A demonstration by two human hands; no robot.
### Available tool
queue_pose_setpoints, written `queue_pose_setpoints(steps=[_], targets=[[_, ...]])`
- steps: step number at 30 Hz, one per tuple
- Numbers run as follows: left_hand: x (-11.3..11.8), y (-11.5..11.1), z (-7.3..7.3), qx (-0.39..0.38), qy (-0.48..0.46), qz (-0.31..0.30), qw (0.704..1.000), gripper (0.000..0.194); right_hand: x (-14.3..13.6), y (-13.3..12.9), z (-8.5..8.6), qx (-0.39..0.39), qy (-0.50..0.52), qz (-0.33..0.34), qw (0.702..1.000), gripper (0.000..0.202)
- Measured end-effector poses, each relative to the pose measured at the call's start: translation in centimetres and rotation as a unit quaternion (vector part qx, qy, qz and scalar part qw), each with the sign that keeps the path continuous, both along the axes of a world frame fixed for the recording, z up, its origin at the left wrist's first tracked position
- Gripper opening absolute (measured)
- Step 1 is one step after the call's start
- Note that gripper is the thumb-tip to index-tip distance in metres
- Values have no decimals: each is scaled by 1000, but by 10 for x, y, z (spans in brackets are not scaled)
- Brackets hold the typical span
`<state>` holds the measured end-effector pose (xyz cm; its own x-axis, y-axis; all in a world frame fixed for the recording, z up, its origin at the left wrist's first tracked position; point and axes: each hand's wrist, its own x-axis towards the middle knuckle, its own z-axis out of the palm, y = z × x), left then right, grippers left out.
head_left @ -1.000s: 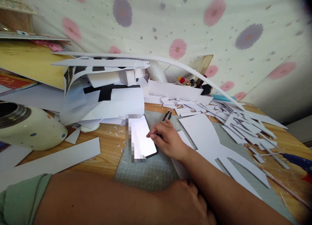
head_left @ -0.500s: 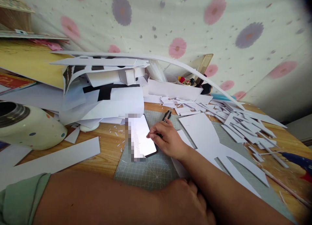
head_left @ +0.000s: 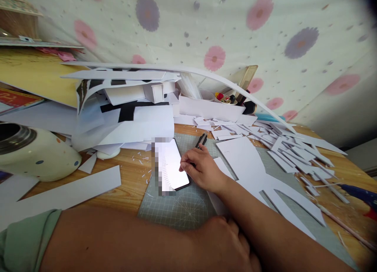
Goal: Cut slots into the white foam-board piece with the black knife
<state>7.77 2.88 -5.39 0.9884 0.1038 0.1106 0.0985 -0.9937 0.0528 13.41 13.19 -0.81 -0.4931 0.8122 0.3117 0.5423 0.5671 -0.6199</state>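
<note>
A phone (head_left: 173,166) with a lit white screen lies on the grey-green cutting mat (head_left: 188,213). My right hand (head_left: 200,166) is over the phone's right edge, its fingers curled together; whether anything is between them is hidden. Just behind it a black tool (head_left: 202,139) rests on the mat, partly covered by the hand. My left hand (head_left: 225,240) is folded at the bottom of the view, under or against my right forearm, with its fingers bent and their tips hidden. White cut board pieces (head_left: 247,158) lie to the right of my right hand.
An open flask (head_left: 44,154) lies at the left beside a white strip (head_left: 73,189). Stacked white sheets (head_left: 141,123) stand behind the phone. Many board scraps (head_left: 282,146) are heaped at the right, near a blue glue gun (head_left: 359,195). A long curved strip (head_left: 212,73) arches across the back.
The fingers of my right hand have shifted slightly right and down on the phone, and the text on the screen has moved. My left hand has stayed put.
</note>
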Motion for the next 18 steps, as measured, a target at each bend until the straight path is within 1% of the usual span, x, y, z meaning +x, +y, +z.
queue_pose_setpoints(steps=[7, 10, 14, 16, 18], targets=[[-3, 2, 10, -5, 18, -8, 1000, 14, 0, 0, 0, 0, -6, -10, 1000, 14], [-2, 1, 9, -5, 23, -5, 1000, 15, -1, 1, 0, 5, -5, -18, 1000, 13], [0, 1, 6, -7, 7, 4, 1000, 15, -1, 1, -1, 8, -4, -21, 1000, 13], [-1, 1, 8, -6, 11, 1, 1000, 15, -1, 1, -1, 7, -4, -22, 1000, 13], [-4, 3, 14, -4, 20, -6, 1000, 14, -1, 1, -1, 7, -3, -23, 1000, 13]])
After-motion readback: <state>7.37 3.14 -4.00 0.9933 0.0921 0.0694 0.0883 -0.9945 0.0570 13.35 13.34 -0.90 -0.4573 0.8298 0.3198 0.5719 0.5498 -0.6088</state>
